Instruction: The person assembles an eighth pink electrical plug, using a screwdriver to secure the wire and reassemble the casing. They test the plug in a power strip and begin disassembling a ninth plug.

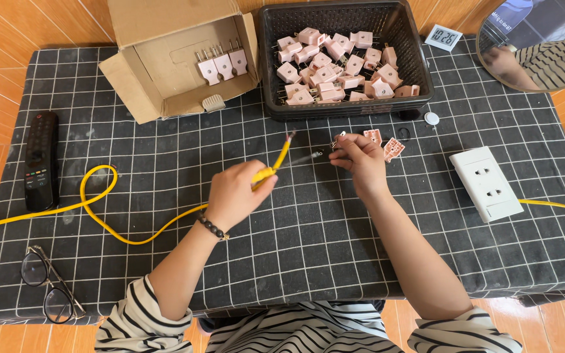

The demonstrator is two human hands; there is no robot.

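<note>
The flexible yellow rubber-sheathed cable [271, 168] is gripped near its stripped end by the closed left hand [235, 193]; it is judged light and limp. A small pink plastic plug part [339, 142], rigid and easily dropped, is pinched by the right hand [359, 159].

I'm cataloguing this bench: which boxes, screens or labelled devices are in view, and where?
Cardboard box: top left, brown, flaps open, pink plugs inside.
Small digital display: top right beside the black basket, white, square, grey screen.
Remote control: far left, black, long, coloured buttons.
</note>
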